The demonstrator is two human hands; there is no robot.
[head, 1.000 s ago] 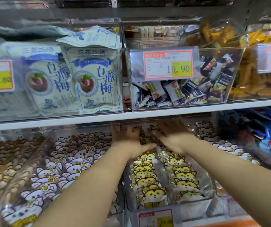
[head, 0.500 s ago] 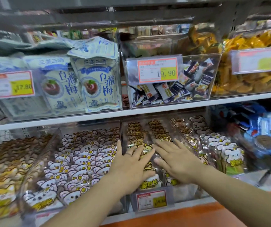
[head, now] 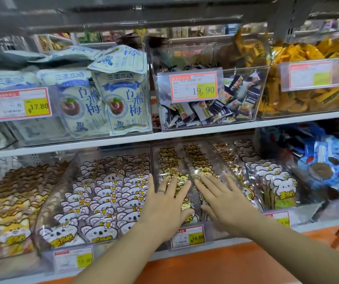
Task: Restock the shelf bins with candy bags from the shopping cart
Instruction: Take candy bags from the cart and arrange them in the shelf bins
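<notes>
Yellow cat-face candy bags (head: 165, 169) — glossy, upright, rowed, clear bin (head: 225, 170)

Clear glossy plastic bins (head: 222, 167); shiny film candy bags (head: 107, 193); paper price tags (head: 193, 87)

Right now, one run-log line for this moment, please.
left hand: flat on yellow animal-face candy bags | right hand: flat on same bags

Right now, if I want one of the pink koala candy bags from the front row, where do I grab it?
Pinch the front koala bag by its ear-shaped top edge, coming straight down from above. The bags stand upright in tightly packed rows, so probably only their tops are free, and the clear bin wall closes off the sides and front.
</notes>
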